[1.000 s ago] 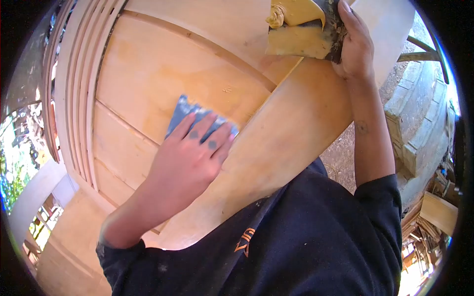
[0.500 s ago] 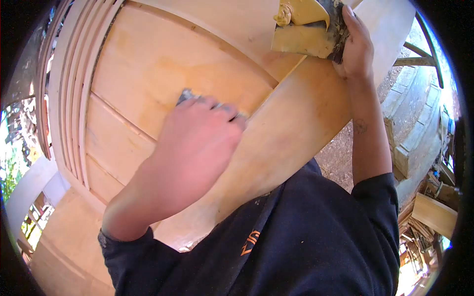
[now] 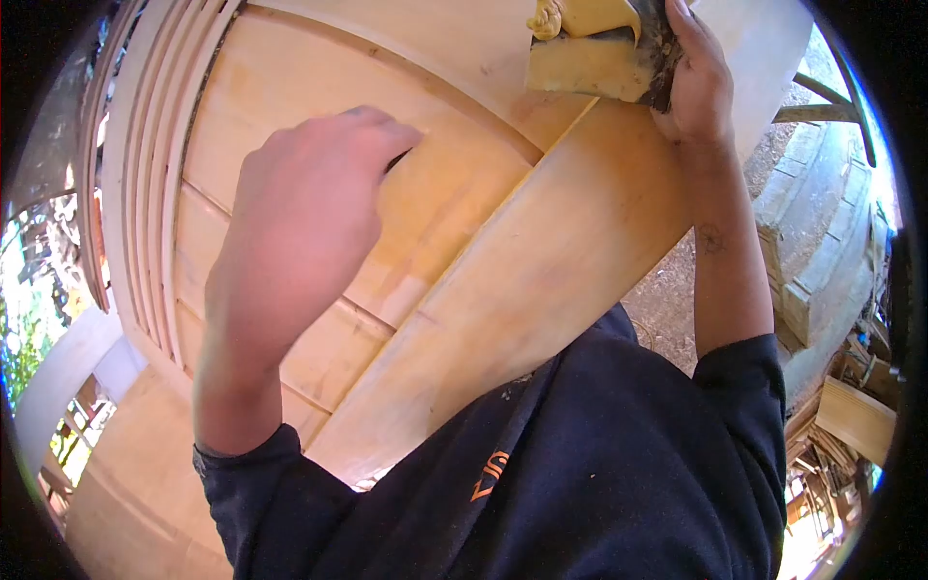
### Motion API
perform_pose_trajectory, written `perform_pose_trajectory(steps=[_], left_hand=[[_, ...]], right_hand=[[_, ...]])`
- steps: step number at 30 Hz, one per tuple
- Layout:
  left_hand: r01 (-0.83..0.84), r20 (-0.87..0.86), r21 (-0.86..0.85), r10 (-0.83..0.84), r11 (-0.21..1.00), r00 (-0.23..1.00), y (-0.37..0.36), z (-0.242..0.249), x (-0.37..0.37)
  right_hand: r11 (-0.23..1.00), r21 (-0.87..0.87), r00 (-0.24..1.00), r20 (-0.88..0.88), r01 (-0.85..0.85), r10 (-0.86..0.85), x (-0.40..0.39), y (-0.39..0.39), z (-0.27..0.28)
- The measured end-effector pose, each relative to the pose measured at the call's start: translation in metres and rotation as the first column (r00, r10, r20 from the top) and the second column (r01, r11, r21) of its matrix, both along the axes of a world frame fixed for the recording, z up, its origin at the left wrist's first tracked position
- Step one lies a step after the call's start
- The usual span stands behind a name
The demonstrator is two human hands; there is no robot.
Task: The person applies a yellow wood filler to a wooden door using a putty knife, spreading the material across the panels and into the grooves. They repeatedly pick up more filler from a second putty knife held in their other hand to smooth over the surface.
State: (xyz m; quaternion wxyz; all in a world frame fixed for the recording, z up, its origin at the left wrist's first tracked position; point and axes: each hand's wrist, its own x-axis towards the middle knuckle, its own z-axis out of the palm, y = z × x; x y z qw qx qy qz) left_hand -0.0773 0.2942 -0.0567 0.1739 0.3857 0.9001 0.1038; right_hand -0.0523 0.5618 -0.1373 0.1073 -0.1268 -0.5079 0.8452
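Note:
My left hand (image 3: 307, 198) is closed and slightly blurred over a smooth wooden panel (image 3: 454, 159) with yellowish smears. It grips a scraper (image 3: 397, 160), of which only a dark sliver shows beside the fingers; the blade is hidden beneath the hand. At upper right, my right hand (image 3: 704, 82) clasps the edge of a dark flat putty board (image 3: 662, 63). A thick mound of tan putty (image 3: 594, 17) sits on this board, and a thinner coat covers its lower part. The board is above the wide wooden rail (image 3: 551, 251).
Grooved wooden strips (image 3: 159, 184) edge the panel on the left. Another wooden piece (image 3: 135, 474) stands at lower left. To the right are a weathered carved slab (image 3: 812, 232), dusty ground (image 3: 667, 300) and stacked timber (image 3: 855, 420).
My left hand has swept up and left across the panel with the scraper, uncovering the lower panel and its cross strip. My right hand and the putty board have shifted slightly upward.

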Motion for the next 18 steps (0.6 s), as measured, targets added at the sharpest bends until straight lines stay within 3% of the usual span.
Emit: perform_pose_trajectory(steps=[5,8,11,14,17,18], left_hand=[[-0.205,0.237,0.192,0.158,0.960,0.959,-0.019,0.003,-0.011],[-0.190,0.127,0.139,0.173,0.972,0.977,-0.020,-0.002,-0.022],[-0.169,0.130,0.124,0.153,0.978,0.980,-0.009,-0.012,-0.025],[-0.039,0.123,0.031,0.035,0.999,0.992,0.017,-0.010,0.005],[0.209,0.214,-0.198,-0.166,0.958,0.963,0.031,0.009,0.030],[0.206,0.180,-0.173,-0.174,0.963,0.968,0.030,0.011,0.029]], right_hand=[[0.998,0.043,0.999,-0.006,0.037,-0.037,0.001,0.002,-0.002],[0.997,0.050,0.998,0.033,0.054,-0.056,0.001,0.002,-0.002],[0.999,0.024,1.000,0.001,0.028,-0.028,0.001,0.000,0.000],[0.998,0.054,0.999,0.032,0.024,-0.026,0.002,0.001,0.001],[0.999,0.009,0.999,0.001,0.051,-0.051,0.001,0.001,0.001],[0.998,0.021,0.999,0.011,0.053,-0.053,0.001,0.002,-0.001]])
